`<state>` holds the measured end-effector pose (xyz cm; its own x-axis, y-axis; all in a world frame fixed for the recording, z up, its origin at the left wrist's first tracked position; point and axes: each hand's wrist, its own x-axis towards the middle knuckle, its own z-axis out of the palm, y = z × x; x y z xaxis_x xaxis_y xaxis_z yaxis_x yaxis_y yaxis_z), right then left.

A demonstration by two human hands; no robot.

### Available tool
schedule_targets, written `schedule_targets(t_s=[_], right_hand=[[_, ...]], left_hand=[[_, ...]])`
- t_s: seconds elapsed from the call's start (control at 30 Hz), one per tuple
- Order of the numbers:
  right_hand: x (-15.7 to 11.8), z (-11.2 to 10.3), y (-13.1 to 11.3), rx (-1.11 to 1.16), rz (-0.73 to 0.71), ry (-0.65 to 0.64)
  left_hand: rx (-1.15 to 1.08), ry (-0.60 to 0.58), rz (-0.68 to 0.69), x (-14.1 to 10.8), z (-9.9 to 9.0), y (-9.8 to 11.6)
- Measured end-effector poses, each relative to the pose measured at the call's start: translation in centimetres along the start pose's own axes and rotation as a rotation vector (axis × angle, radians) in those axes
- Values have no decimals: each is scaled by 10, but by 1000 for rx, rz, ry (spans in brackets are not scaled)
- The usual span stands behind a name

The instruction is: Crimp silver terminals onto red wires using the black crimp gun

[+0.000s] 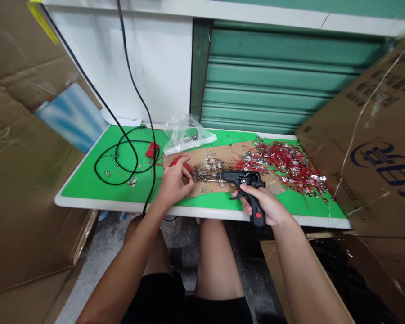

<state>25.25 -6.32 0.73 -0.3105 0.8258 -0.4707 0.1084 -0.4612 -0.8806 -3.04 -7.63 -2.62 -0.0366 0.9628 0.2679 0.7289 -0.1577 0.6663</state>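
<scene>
My right hand [261, 202] is wrapped round a black soldering gun [241, 177] with a red dot on its grip. The gun's metal tip points left, over a scorched strip of cardboard [222, 153]. Beside the tip, my left hand [176, 182] is pinched at the left part of the cardboard; whatever is between its fingertips is too small to make out. Red wires [182, 163] lie just behind its fingers. Small round metal discs [211, 160] sit on the cardboard. To the right spreads a large heap of red wires with metal discs [286, 164].
A green table [84, 182] with a white edge carries a clear plastic bag [185, 135], a red block [151, 150] and a looped black cable [96, 168]. Cardboard boxes stand left [23, 193] and right [374, 135]; green slats [283, 72] rise behind.
</scene>
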Motion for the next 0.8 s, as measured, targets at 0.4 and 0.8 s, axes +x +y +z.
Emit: schedule_targets(t_s=[0.4,0.8], right_hand=[[-3,-11,1,381,-167,40],[2,-21,14,692,-153,-94]], left_hand=[[-27,21,17,-1,1,0],[-19,39,60,-2,6,-6]])
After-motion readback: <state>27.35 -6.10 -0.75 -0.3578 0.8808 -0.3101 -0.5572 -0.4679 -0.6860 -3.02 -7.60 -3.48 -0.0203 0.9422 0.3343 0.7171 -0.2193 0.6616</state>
